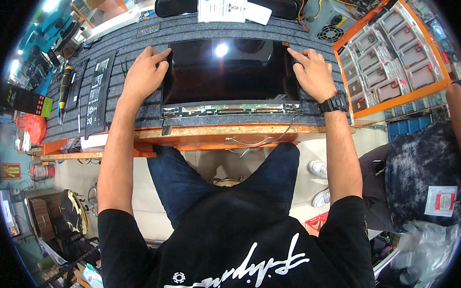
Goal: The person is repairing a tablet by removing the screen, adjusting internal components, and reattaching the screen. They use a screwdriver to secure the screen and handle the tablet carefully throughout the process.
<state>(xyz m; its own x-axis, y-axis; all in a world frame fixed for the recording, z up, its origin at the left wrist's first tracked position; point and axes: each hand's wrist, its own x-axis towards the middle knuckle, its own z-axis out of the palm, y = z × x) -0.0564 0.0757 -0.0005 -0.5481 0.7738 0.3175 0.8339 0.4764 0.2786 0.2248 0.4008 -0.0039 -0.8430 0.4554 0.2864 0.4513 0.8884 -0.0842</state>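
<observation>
A dark, glossy laptop screen panel (228,72) lies on the grey ribbed mat (142,37), with a narrow green circuit strip (211,108) exposed along its lower edge. My left hand (146,71) holds the panel's left edge, index finger near the upper corner and other fingers curled. On the opposite edge my right hand (313,75) does the same, index fingertip at the upper right corner. A thin loose cable (261,141) hangs over the bench's front edge below the panel.
A black battery (101,92) and yellow-black screwdriver (65,88) lie left. A speaker bar (175,5) with cards sits behind. A power supply (323,22) and orange-framed parts case (391,58) are right. A co-worker (414,172) is close at my right. The bench edge (190,129) faces me.
</observation>
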